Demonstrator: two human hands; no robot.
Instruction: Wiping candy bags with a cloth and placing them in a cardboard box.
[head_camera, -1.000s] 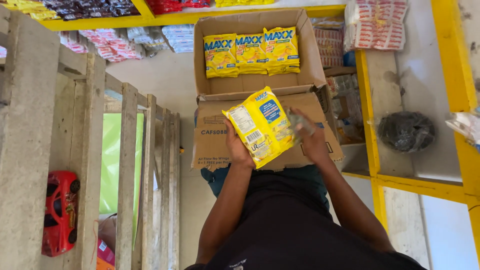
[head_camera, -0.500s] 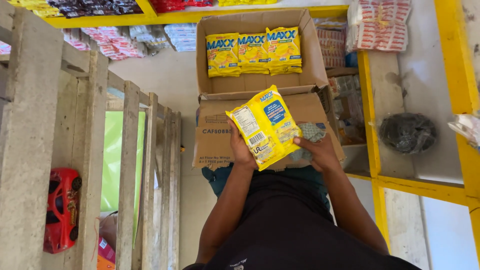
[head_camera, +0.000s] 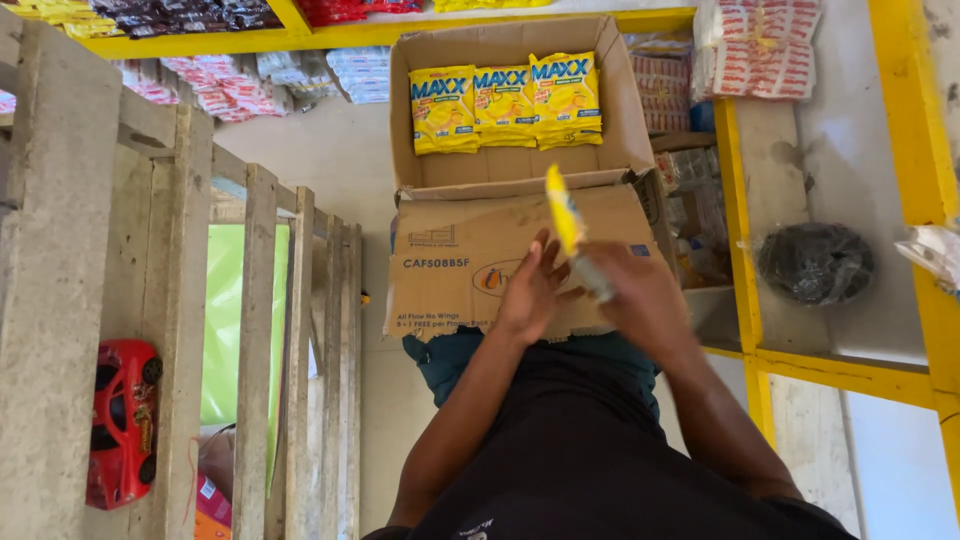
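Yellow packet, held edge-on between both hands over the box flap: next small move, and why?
Probably carry the yellow packet forward into the open box. Three like packets already lie in a row at its far side, with bare floor in front of them.

1 head cam, looking steeply down, close over cardboard box

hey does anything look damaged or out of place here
The cardboard box has a ragged, torn lower flap edge. A red toy car sits wedged behind the wooden slats, apart from the shelved goods.
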